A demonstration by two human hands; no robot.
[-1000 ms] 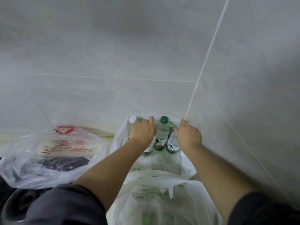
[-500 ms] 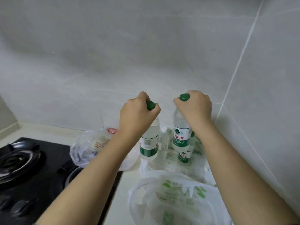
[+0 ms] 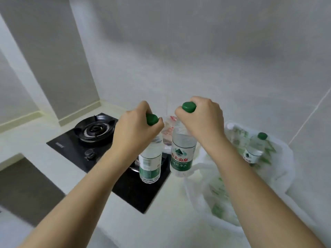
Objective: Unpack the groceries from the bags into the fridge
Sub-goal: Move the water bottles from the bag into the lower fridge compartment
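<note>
My left hand [image 3: 136, 129] grips the neck of a clear water bottle [image 3: 149, 163] with a green cap, held in the air above the stove. My right hand [image 3: 202, 120] grips the neck of a second green-capped water bottle [image 3: 181, 154] beside it, its green label facing me. Both bottles hang upright, clear of the counter. A third water bottle [image 3: 255, 149] stands in the white plastic bag [image 3: 279, 176] with green print at the right, against the wall. A second white bag [image 3: 213, 192] lies nearer to me under my right forearm.
A black gas stove [image 3: 86, 145] with a burner [image 3: 95, 129] and knob sits in the pale counter [image 3: 161, 221] at the left. A clear bag with red print [image 3: 168, 129] shows behind the bottles. Tiled walls close the back and right. A counter edge drops at the lower left.
Both hands have lifted the two bottles out of the bag and carried them left, over the stove edge. The view has swung left, so the bags now lie at the right.
</note>
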